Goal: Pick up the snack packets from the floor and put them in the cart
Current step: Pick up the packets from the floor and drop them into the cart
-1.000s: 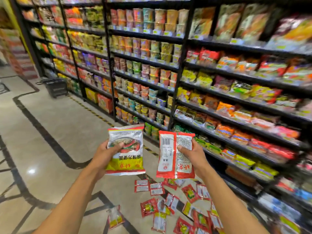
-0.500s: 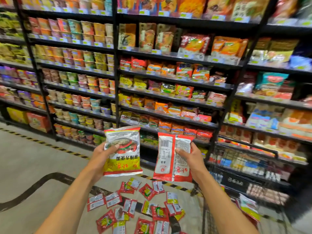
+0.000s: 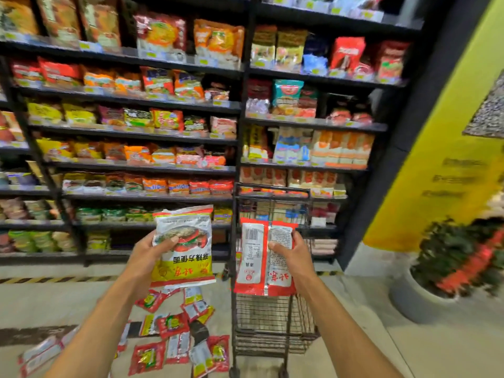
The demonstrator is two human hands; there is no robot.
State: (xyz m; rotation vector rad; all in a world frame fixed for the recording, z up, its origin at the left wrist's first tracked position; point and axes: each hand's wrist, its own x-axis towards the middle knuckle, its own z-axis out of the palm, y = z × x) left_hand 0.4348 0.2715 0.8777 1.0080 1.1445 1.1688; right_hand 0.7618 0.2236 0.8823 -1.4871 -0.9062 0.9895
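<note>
My left hand (image 3: 144, 259) grips a white-and-yellow snack packet (image 3: 188, 264) by its left edge, held upright at chest height. My right hand (image 3: 293, 257) grips a red-and-white packet (image 3: 255, 266) by its right edge, back side toward me. That red packet hangs over the near rim of a black wire cart (image 3: 270, 317), which stands in front of the shelves. Several more red and yellow packets (image 3: 174, 339) lie scattered on the floor, left of the cart and below my left arm.
Tall black shelves (image 3: 141, 133) full of noodle packs fill the background. A yellow wall (image 3: 447, 148) rises at right, with a potted plant (image 3: 447, 271) on the floor below it. Pale floor tiles stretch right of the cart.
The view has swung right, bringing the cart fully into view under my right hand. Both hands keep their packets; the wall and plant have appeared at right.
</note>
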